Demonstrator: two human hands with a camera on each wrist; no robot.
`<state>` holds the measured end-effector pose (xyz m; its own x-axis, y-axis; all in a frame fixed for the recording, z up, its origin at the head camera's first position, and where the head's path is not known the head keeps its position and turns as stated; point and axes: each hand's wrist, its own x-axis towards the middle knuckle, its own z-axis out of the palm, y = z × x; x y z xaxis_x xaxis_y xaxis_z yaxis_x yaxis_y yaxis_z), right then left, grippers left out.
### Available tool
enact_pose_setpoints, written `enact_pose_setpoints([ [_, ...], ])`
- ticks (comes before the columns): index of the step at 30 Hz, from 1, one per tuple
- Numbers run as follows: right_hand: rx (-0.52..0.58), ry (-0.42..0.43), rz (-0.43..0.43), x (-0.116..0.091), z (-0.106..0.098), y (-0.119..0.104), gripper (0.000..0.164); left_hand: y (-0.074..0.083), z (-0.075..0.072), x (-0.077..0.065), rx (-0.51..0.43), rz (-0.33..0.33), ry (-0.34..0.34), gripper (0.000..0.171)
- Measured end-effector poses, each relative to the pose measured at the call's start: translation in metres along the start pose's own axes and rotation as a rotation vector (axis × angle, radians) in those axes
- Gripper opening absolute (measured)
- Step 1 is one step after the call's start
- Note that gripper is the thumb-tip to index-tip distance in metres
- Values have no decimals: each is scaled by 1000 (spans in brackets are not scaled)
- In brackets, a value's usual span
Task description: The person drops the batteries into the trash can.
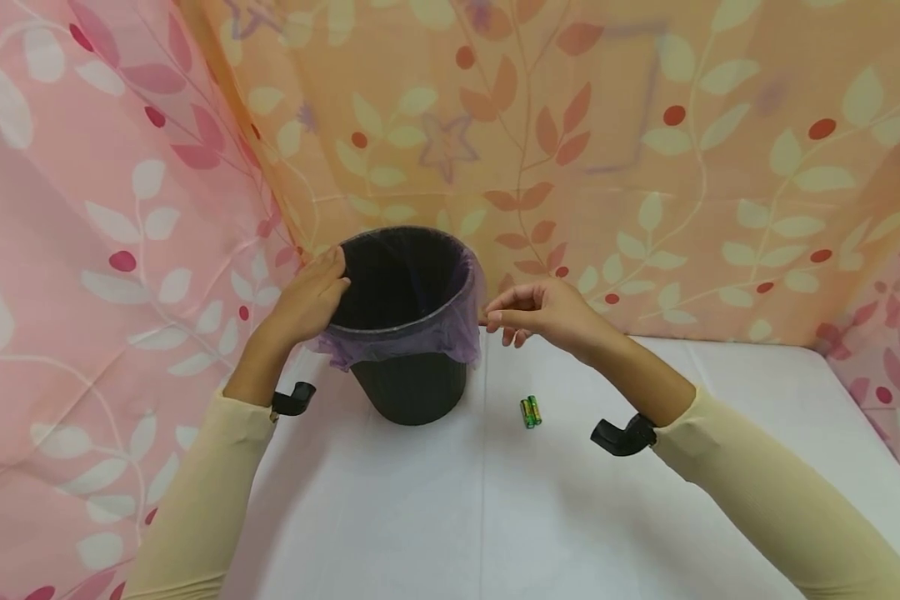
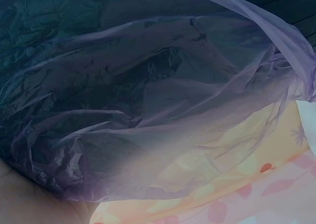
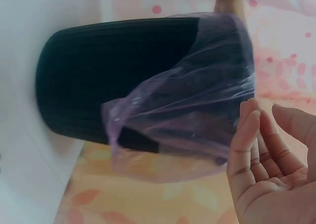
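A black bin (image 1: 408, 387) stands on the white table, a thin purple bag (image 1: 461, 321) lining it and folded down outside its rim. My left hand (image 1: 311, 296) rests at the left of the rim, its fingers extended along the edge. In the left wrist view the crumpled bag (image 2: 163, 100) fills most of the picture, hiding the fingers. To the right of the bin, my right hand (image 1: 547, 317) hovers with loosely bent fingers. The right wrist view shows that hand (image 3: 276, 160) holding nothing, its fingertips close by the bag's edge.
Two small green batteries (image 1: 531, 412) lie side by side on the white table (image 1: 420, 517), right of the bin. Orange patterned cloth (image 1: 630, 167) hangs behind, and pink patterned cloth (image 1: 60, 250) hangs at the left.
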<state>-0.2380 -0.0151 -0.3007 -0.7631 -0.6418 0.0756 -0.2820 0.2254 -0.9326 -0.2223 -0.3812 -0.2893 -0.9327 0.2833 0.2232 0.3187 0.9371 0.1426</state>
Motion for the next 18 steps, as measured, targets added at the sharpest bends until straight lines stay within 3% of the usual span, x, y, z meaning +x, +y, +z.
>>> enact_pose_setpoints([
  [18,-22,41,104,-28,0,65,24,-2,-2,-2,-36,-30,-24,55],
])
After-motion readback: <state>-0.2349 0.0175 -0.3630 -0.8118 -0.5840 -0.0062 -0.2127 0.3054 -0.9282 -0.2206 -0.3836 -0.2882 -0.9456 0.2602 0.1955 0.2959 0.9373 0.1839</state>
